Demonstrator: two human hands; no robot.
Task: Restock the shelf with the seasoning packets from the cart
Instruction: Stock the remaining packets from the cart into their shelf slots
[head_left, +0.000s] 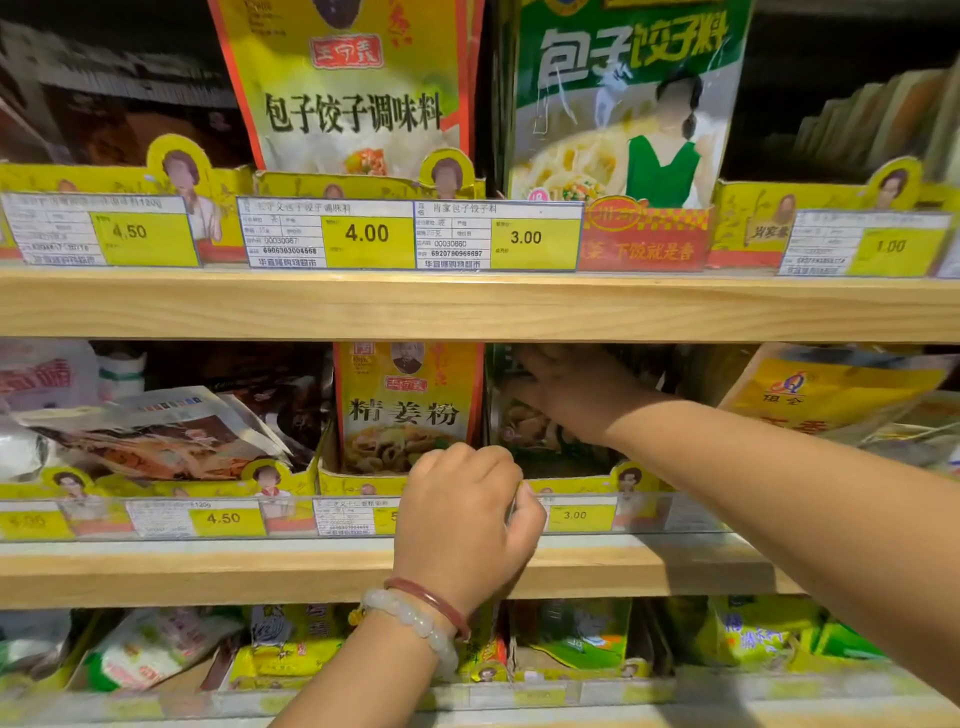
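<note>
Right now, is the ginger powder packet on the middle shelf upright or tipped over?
Upright. The ginger powder packet stands in its yellow tray, its label reading level.

Three light wooden shelf boards (467, 306) carry seasoning packets behind yellow cardboard display trays (363, 483) and price labels. The right hand (566, 389) reaches deep into the dim middle-shelf compartment, resting on dark packets (530, 436) just right of an upright yellow-and-red ginger powder packet (405, 405). The left hand (462, 519), wearing a pale bead bracelet (415, 623) and a red bangle (431, 603), curls its fingers over that compartment's tray front.
</note>
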